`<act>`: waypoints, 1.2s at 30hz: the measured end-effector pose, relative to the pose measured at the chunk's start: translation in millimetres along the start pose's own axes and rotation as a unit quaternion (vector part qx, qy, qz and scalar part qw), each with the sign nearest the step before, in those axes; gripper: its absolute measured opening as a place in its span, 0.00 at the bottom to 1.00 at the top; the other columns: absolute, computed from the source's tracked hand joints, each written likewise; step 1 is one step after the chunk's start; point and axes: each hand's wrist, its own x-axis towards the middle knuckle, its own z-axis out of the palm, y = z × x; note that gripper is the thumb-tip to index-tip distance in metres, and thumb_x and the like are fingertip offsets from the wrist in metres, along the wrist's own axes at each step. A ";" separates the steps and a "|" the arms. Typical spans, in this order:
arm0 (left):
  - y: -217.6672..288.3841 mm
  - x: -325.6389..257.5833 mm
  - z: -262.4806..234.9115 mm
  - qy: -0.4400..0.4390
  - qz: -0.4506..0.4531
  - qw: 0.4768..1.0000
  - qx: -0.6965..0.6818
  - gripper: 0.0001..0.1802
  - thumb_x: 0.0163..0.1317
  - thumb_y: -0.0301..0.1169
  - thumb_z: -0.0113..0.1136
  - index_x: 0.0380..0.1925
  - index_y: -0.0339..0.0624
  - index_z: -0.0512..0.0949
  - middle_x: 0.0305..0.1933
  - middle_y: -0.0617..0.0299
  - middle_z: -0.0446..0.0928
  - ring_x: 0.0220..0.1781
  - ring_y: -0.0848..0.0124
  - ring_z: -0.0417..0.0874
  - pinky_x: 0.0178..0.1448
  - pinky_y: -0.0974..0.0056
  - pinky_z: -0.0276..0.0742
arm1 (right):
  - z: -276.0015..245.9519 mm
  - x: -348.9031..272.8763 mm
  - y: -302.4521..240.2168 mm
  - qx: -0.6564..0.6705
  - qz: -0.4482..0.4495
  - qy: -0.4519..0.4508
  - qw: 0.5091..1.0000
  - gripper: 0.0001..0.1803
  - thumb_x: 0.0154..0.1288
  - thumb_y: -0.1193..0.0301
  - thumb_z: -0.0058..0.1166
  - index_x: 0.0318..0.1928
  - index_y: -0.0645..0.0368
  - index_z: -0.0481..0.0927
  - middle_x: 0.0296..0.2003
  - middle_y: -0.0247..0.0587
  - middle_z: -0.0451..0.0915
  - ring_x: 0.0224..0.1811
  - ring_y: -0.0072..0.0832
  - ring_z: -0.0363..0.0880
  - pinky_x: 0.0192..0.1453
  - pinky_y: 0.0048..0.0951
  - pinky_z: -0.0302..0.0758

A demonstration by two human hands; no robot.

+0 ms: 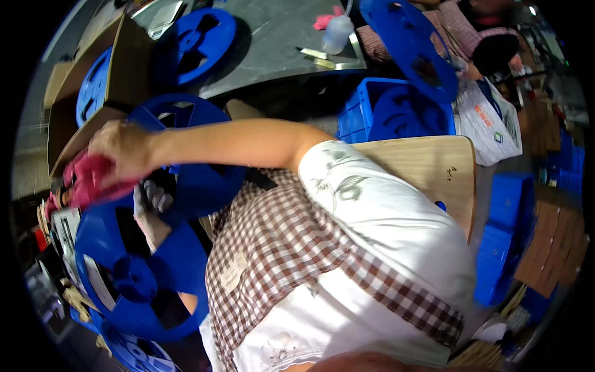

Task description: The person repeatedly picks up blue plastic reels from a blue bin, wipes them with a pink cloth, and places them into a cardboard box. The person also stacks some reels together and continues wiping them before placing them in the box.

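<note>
My right arm reaches across to the left, and my right hand is closed on a crumpled pink cloth. The hand and cloth are blurred. Below them a large blue plastic reel, with a round hub and wide cut-outs, stands tilted beside my checked apron. My left hand, with grey-covered fingers, appears at the reel's upper edge and seems to grip it; its forearm is mostly hidden behind the reel. A second blue reel lies just behind, partly covered by my right forearm.
An open cardboard box holds a blue reel at the upper left. Another reel lies on the grey table, with a translucent bottle farther right. A blue crate and a wooden stool stand to the right.
</note>
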 end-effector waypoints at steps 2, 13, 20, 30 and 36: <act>0.7 -4.0 -5.6 -0.011 0.014 1.000 -0.002 0.14 0.71 0.36 0.46 0.48 0.37 0.70 0.18 0.72 0.55 0.15 0.82 0.54 0.20 0.76 0.56 | 13.7 -6.5 -3.8 -0.031 0.024 -0.092 0.995 0.26 0.44 0.50 0.68 0.40 0.53 0.80 0.38 0.41 0.81 0.44 0.44 0.79 0.48 0.44 0.75; 25.8 10.5 -28.1 -0.139 0.015 0.989 -0.044 0.15 0.71 0.35 0.46 0.49 0.37 0.69 0.18 0.72 0.55 0.15 0.82 0.54 0.20 0.76 0.58 | -84.2 -43.5 110.8 -0.229 0.342 0.137 0.901 0.26 0.43 0.58 0.67 0.41 0.61 0.79 0.42 0.48 0.80 0.45 0.46 0.79 0.48 0.42 0.77; 45.8 12.2 -24.2 -0.177 0.013 0.984 -0.036 0.15 0.70 0.35 0.47 0.50 0.36 0.69 0.18 0.72 0.56 0.15 0.82 0.55 0.19 0.77 0.59 | -41.4 -25.3 -14.2 -0.072 -0.037 0.045 0.996 0.28 0.41 0.52 0.69 0.41 0.55 0.78 0.45 0.41 0.79 0.50 0.42 0.74 0.54 0.43 0.71; 76.2 0.0 -20.0 -0.235 0.010 0.969 -0.074 0.16 0.70 0.35 0.48 0.51 0.36 0.69 0.17 0.72 0.56 0.14 0.82 0.55 0.19 0.77 0.60 | -123.4 -35.7 79.6 -0.136 0.300 0.251 0.910 0.22 0.47 0.61 0.68 0.40 0.60 0.79 0.38 0.47 0.81 0.41 0.45 0.80 0.44 0.40 0.76; 85.0 -0.5 8.7 -0.339 0.003 0.920 -0.195 0.16 0.70 0.35 0.48 0.52 0.35 0.68 0.17 0.72 0.56 0.14 0.83 0.55 0.18 0.77 0.61 | -90.8 -35.9 -26.0 -0.084 -0.055 0.039 0.994 0.20 0.47 0.64 0.67 0.41 0.56 0.78 0.45 0.39 0.81 0.53 0.42 0.76 0.56 0.40 0.73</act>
